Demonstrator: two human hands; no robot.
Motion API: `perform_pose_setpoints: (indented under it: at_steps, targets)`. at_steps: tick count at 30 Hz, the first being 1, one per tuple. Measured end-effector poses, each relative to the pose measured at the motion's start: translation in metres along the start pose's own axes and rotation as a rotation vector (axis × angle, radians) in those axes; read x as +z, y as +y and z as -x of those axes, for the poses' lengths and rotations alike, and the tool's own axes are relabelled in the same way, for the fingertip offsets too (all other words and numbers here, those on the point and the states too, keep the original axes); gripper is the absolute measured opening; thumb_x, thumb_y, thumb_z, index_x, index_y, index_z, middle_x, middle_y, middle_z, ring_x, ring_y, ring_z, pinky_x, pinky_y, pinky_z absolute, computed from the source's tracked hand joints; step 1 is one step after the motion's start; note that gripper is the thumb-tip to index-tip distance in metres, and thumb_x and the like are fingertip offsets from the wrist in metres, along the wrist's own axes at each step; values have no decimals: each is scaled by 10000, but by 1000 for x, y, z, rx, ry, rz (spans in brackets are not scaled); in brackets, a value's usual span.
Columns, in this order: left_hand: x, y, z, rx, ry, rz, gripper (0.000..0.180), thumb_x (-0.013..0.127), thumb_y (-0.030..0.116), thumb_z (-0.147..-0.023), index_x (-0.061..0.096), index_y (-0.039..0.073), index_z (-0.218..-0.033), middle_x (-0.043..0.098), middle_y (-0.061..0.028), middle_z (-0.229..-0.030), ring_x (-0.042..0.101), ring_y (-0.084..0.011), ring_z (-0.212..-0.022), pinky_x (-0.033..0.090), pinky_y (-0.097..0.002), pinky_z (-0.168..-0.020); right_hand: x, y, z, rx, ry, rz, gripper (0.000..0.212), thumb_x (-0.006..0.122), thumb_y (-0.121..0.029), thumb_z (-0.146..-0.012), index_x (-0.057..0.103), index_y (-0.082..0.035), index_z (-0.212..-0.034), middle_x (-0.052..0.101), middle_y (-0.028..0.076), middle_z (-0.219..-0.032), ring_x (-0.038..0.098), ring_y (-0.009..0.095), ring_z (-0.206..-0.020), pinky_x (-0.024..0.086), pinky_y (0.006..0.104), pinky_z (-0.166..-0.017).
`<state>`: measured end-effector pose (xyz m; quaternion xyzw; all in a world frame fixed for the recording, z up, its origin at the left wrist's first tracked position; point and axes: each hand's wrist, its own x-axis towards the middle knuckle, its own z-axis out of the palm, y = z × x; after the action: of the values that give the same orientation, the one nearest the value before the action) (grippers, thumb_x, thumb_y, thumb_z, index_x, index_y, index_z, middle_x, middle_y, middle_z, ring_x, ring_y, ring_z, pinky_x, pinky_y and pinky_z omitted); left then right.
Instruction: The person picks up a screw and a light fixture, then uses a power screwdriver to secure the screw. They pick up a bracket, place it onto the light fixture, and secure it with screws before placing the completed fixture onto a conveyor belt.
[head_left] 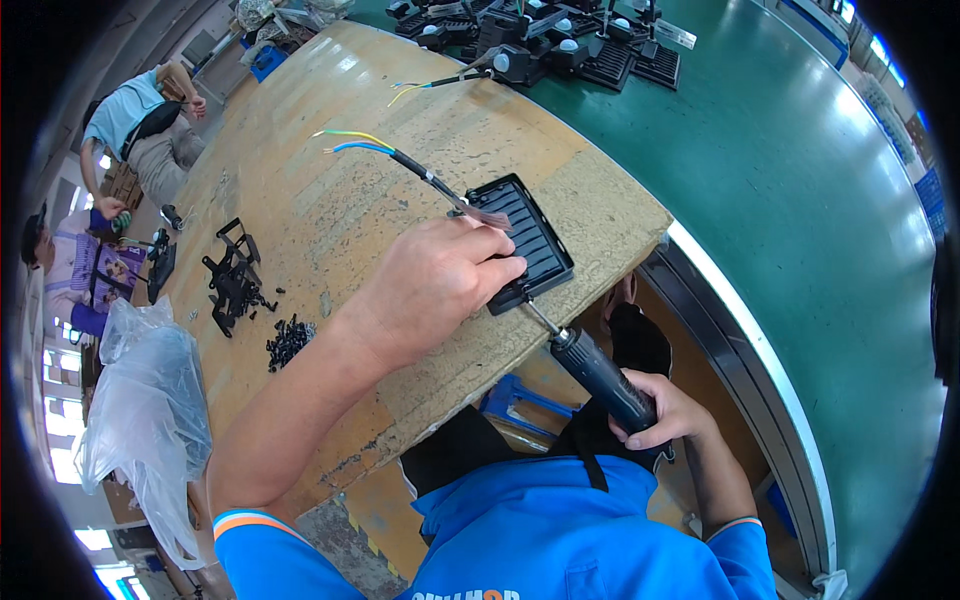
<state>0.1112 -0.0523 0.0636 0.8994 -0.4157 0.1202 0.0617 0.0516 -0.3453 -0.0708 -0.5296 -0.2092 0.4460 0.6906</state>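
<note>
My left hand (440,275) is closed on a black ribbed lamp housing (532,240), pressing it to the tabletop near the wooden table's front corner. From that housing runs a black cable (425,176) with stripped blue and yellow-green wire ends, pointing to the far left. A flat brownish strip lies by the fingers; I cannot make out what it is. In my right hand (660,412) is a black electric screwdriver (603,378), held below the table edge and tilted up. Its metal bit reaches the near edge of the housing; the exact contact point is too small to tell.
Black brackets (232,278) and a pile of small black screws (290,343) lie on the wooden table (370,90). Several finished-looking black lamps (540,45) crowd the green conveyor belt (780,190). A clear plastic bag (150,390) hangs at left. Two people (150,125) work beyond.
</note>
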Motion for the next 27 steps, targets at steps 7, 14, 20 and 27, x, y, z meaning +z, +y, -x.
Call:
perform_pose_setpoints:
  at_steps: [7,14,20,27]
  targets:
    - [3,-1,-3,-35,5,101,258,649,29,-664,651,43,-921,624,-84,-949,585,-272,-993,481,-359,-870,2,-10,7,62,34,26,752,759,-127,-630,406,-20,-1286,566,22,-827,543,97,-742,446,244,-708]
    - [5,-3,0,-43,38,140,305,661,-2,-653,638,57,-951,610,-94,-946,575,-301,-997,465,-382,-883,16,-13,24,41,125,-24,684,783,-109,-621,428,5,-1194,590,66,-799,571,113,-694,472,252,-638]
    - [-4,2,-1,-97,-48,200,363,694,34,-633,629,94,-986,584,-97,-1012,537,-316,-1067,449,-394,-884,21,-14,32,44,195,6,687,782,-113,-626,423,7,-1199,596,74,-806,573,112,-718,476,256,-637]
    - [5,25,2,20,203,173,236,709,68,-643,635,70,-867,545,-78,-849,557,-265,-852,454,-372,-741,25,-17,39,54,195,-27,741,774,-157,-642,402,-8,-1265,573,42,-815,560,110,-745,461,249,-698]
